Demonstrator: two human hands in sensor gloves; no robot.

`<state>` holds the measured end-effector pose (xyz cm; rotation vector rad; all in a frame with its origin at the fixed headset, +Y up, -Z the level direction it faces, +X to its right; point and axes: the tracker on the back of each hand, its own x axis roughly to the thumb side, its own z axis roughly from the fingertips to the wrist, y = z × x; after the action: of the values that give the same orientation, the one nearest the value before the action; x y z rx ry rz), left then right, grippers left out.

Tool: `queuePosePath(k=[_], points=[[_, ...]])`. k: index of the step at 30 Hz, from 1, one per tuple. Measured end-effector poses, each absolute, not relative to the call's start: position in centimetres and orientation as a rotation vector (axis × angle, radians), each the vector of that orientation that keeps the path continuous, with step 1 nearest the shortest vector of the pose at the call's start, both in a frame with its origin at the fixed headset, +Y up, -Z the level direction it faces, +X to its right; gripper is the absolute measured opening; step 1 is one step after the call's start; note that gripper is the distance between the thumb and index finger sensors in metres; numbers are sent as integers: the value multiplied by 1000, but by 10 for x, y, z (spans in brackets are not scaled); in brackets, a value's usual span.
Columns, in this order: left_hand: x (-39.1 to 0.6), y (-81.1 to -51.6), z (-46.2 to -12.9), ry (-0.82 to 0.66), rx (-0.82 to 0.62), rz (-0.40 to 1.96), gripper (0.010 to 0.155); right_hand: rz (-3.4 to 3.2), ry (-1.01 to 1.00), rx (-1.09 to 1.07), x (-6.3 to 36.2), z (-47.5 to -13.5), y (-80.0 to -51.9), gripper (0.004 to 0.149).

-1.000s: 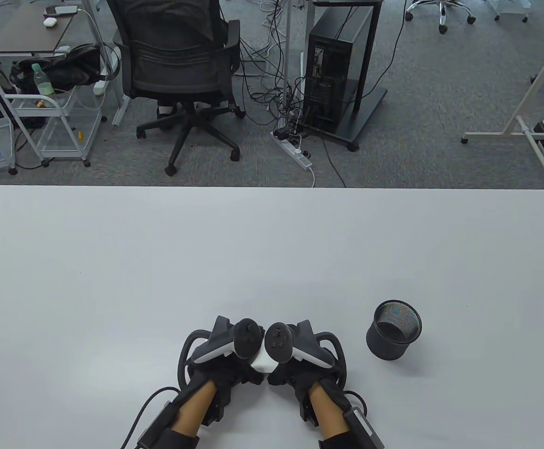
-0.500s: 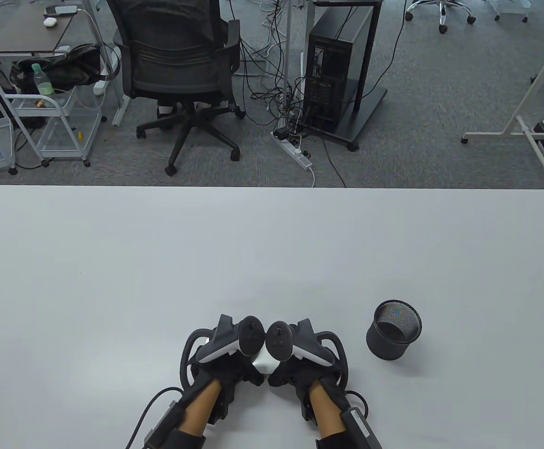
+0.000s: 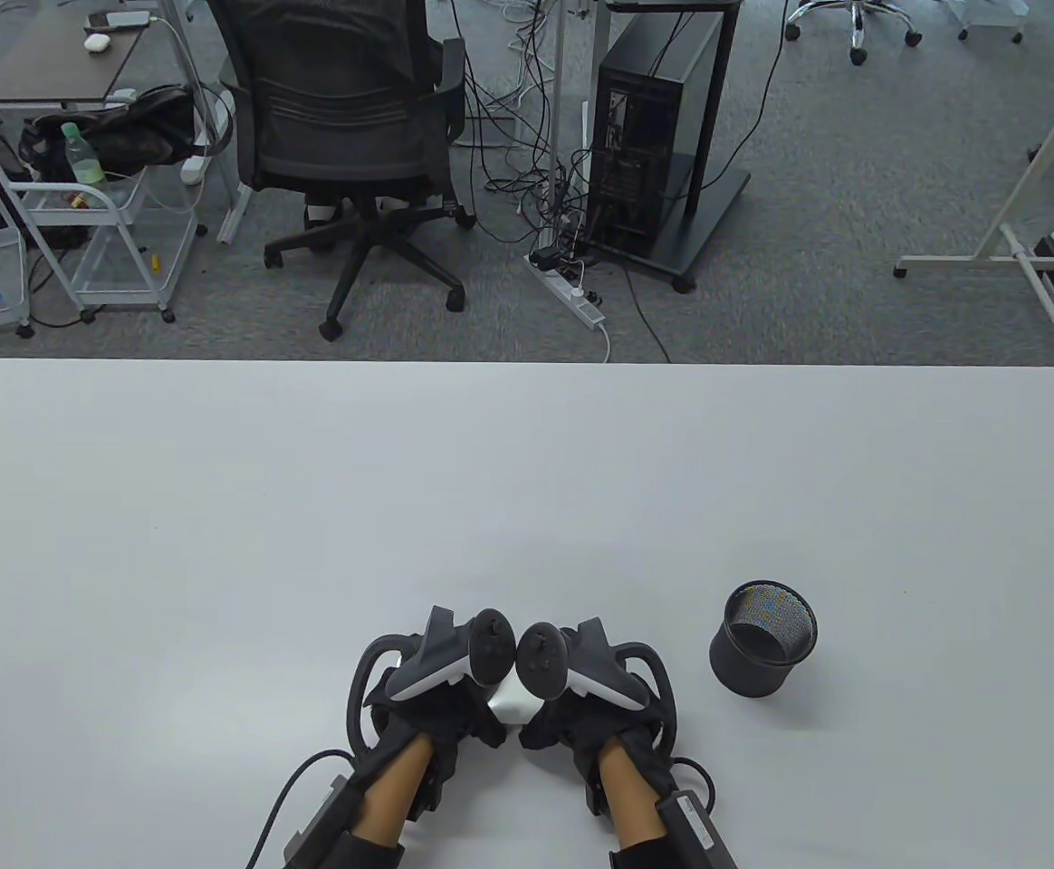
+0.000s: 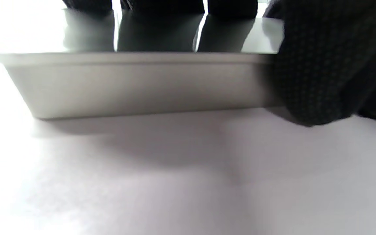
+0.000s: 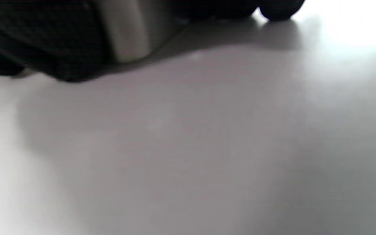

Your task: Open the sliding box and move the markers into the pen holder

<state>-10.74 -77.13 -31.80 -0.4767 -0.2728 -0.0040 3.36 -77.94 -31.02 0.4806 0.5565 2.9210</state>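
A white sliding box lies on the table near the front edge, mostly hidden under both hands. My left hand grips its left part. In the left wrist view the fingers lie over the box top and the thumb presses on the box's near side wall. My right hand holds the right part, and its glove wraps a corner of the box. No markers are visible. The black mesh pen holder stands upright to the right of my right hand, apart from it.
The white table stretches wide and bare beyond the hands. Behind its far edge are an office chair, a computer tower with cables, and a cart at the left.
My left hand has crept a little to the right, towards the right hand, so less of the white box shows between them. The pen holder has not moved.
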Motion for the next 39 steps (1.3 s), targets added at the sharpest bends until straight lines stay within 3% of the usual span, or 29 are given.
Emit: queuePosePath(k=[6,15,39], points=[[-117,-768,-318,-243,-479,-92,77,2944,549,482,33,-310,-779,82],[-132,-771,-319,-235,-498,-65,77,2943,565,485,33,-310,-779,88],[-192,-776,-319,-294,-482,-15,79,2944,576,482,33,-310,-780,86]])
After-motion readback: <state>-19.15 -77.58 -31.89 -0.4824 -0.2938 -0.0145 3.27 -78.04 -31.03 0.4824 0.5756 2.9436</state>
